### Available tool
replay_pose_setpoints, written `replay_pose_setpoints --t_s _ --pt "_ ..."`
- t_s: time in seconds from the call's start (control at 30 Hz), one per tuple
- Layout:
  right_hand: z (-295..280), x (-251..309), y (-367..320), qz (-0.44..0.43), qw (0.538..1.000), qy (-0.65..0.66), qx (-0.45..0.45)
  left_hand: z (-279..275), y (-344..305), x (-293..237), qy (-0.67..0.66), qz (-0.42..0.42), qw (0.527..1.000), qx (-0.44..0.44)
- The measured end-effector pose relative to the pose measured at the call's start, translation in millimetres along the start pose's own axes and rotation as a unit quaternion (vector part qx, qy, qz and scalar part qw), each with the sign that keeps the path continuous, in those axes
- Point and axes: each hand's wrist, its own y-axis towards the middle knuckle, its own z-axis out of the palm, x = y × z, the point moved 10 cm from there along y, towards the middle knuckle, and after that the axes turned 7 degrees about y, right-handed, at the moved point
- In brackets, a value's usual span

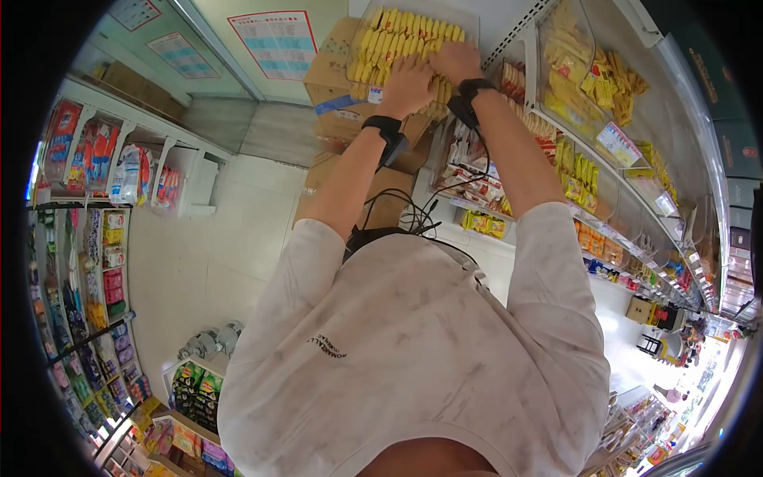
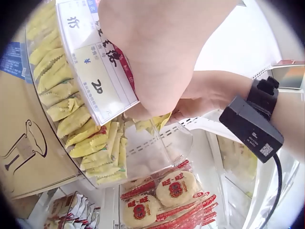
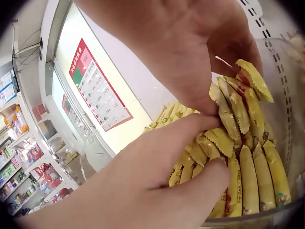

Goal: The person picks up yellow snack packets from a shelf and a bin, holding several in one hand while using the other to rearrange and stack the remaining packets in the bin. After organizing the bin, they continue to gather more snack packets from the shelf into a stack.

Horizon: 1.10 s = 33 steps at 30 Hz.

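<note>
A clear plastic bin (image 1: 475,19) holds tight rows of yellow snack packets (image 1: 409,32). Over the front of the rows, my left hand (image 1: 407,86) lies with its thumb and index finger stretched across packet tops, as the right wrist view shows. Beside it at the bin's right side, my right hand (image 1: 458,62) bends its fingers round several yellow packets (image 3: 255,81), some tilted and standing above the row. The two hands nearly meet. In the left wrist view a price tag (image 2: 93,62) on the bin's front is partly covered by my left hand.
Cardboard boxes (image 1: 332,60) stand under and left of the bin. Packaged round crackers (image 2: 176,188) lie in a bin below. Shelves with snack bins (image 1: 604,143) run along the right. A poster (image 1: 274,44) hangs behind. Black cables (image 1: 401,203) hang near my waist.
</note>
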Motion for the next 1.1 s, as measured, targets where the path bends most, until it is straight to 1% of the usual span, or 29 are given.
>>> replay_pose_setpoints --t_s 0.07,0.1,0.17,0.2,0.3,0.37,0.4,0.43,0.53,0.63,0.67,0.73,0.83,0.9,0.93,1.03,1.1 --pt "10.5 -1.9 2.4 -0.013 0.998 0.027 0.06 8.7 0.6 0.6 0.015 -0.004 1.0 0.019" --pt "12.4 0.7 0.4 -0.02 0.995 0.041 0.089 6.8 0.4 0.4 0.006 -0.012 1.0 0.009" --pt "-7.2 2.6 -18.2 -0.015 1.0 0.018 -0.015 1.9 0.2 1.1 -0.011 -0.027 1.0 -0.01" --pt "-17.9 3.3 -28.3 -0.012 0.997 0.007 -0.07 1.2 -0.4 -1.2 -0.006 -0.016 1.0 -0.013" --pt "-18.5 8.2 -38.1 -0.019 0.999 -0.011 -0.037 -0.3 -0.5 -2.9 0.003 0.01 1.0 -0.025" --pt "-27.5 18.6 -53.7 -0.058 0.996 -0.003 -0.069 3.9 -0.1 -2.0 -0.004 0.02 0.999 -0.032" --pt "-33.6 26.4 -64.6 -0.08 0.993 0.001 -0.085 8.4 1.2 -1.1 0.001 0.011 1.0 -0.029" --pt "-42.7 34.8 -77.1 -0.072 0.996 0.019 -0.055 12.2 2.2 0.2 0.007 0.002 1.0 -0.026" --pt "-21.5 40.8 -84.4 -0.122 0.992 -0.026 0.005 12.1 4.0 0.9 0.023 0.0 1.0 0.003" --pt "-5.6 43.6 -80.2 -0.148 0.988 -0.019 0.046 10.2 1.2 -6.1 0.011 0.002 0.999 0.037" --pt "-1.4 36.3 -73.2 -0.117 0.99 0.014 0.079 9.0 3.3 -5.3 0.004 -0.003 0.999 0.046" --pt "-5.5 30.5 -62.4 -0.062 0.985 0.081 0.143 13.3 4.3 -3.3 0.023 0.004 0.999 0.029" --pt "-35.0 13.4 -40.2 -0.046 0.979 0.198 -0.01 10.5 2.8 -4.4 0.027 0.018 0.999 -0.001" --pt "-15.9 10.9 -33.7 -0.09 0.987 0.133 -0.028 3.6 1.8 -7.6 0.021 0.021 0.999 -0.011" --pt "-17.3 14.6 -31.8 -0.113 0.988 0.098 -0.036 0.1 2.0 -8.7 0.019 0.017 1.0 -0.009" --pt "1.6 8.3 -17.3 -0.048 0.986 0.111 0.116 -0.2 2.2 -9.5 0.023 0.012 1.0 0.014" --pt "1.8 10.4 -13.5 -0.039 0.983 0.102 0.148 1.4 2.4 -7.5 0.023 0.01 0.999 0.027"
